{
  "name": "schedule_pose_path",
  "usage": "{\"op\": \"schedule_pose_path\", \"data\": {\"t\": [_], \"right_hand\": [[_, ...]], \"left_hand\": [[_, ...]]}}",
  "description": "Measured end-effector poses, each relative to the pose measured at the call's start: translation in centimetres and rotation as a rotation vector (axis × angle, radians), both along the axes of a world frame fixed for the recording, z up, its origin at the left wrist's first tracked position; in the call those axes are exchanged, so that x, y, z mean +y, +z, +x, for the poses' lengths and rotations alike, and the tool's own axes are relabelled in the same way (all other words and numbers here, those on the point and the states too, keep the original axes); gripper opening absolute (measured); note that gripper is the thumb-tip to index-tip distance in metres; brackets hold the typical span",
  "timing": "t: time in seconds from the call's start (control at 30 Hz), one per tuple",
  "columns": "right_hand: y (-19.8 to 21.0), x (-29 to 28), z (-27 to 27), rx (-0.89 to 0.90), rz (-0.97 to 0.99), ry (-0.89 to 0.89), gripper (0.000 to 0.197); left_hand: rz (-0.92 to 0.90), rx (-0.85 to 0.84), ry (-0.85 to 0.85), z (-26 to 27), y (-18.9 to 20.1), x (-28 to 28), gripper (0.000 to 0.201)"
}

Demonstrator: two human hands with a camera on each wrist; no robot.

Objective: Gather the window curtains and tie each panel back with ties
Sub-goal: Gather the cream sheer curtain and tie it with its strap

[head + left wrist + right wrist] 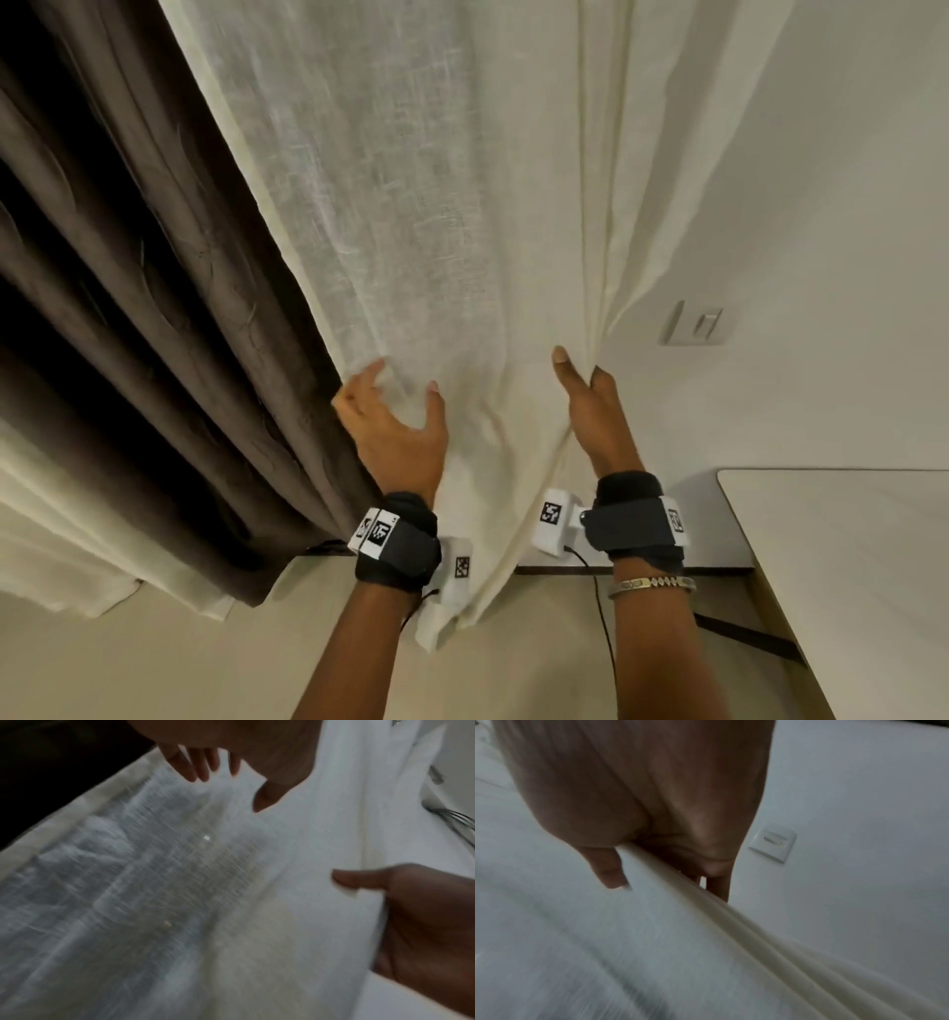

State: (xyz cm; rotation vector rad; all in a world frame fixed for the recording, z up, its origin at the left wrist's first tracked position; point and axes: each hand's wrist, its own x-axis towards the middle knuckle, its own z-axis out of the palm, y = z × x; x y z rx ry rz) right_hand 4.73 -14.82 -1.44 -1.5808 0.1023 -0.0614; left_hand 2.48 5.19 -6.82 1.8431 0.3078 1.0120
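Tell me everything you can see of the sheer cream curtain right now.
The sheer cream curtain is a thin, loosely woven, see-through panel hanging in soft folds beside a brown curtain. The right hand pinches its hemmed right edge; the left hand, fingers spread, reaches at its left side. No tie shows on it.

Head cam: looks fwd/down over both forearms at sheer curtain, wall switch at right. L wrist cam: close along palm, fabric fills view, blurred. R wrist cam: v. close behind fingers. Head + R wrist share switch, curtain edge.
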Motion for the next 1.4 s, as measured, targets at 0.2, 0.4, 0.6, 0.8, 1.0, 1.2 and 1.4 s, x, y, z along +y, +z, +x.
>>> {"op": "schedule_pose_path", "data": {"t": [0.2,0.4,0.6,0.8,1.0,1.2,1.4], "right_hand": [[0.1,-2.9,-0.2,-0.030,0.140,-0.103,0.015],[-1.7,1.1,-0.6,-0.023,-0.145,0.083,0.048],[-5.2,3.4,-1.0,-0.089,-0.503,0.461,0.056],[-6.5,-0.7,0.0,0.103,-0.667,0.578,0.074],[-9.0,-5.0,0.1,0.222,-0.682,0.579,0.039],[-8.5,-9.0,0.2,0.277,-0.575,0.539,0.033],[-8.0,-8.9,1.6,0.089,-0.677,0.171,0.024]], "left_hand": [[-0.212,0.234,-0.168,1.1,0.5,2.4,0.065],[-0.153,0.320,-0.701,-0.2,1.2,-1.7,0.053],[-0.023,0.511,-0.676,1.5,0.8,-3.9,0.080],[-0.225,0.571,-0.666,1.9,0.5,-4.0,0.025],[-0.297,0.582,-0.572,1.0,-0.8,-3.9,0.044],[-0.329,0.597,-0.651,0.7,-0.9,-3.7,0.042],[-0.428,0.695,-0.754,0.0,-1.4,-3.3,0.046]]}}
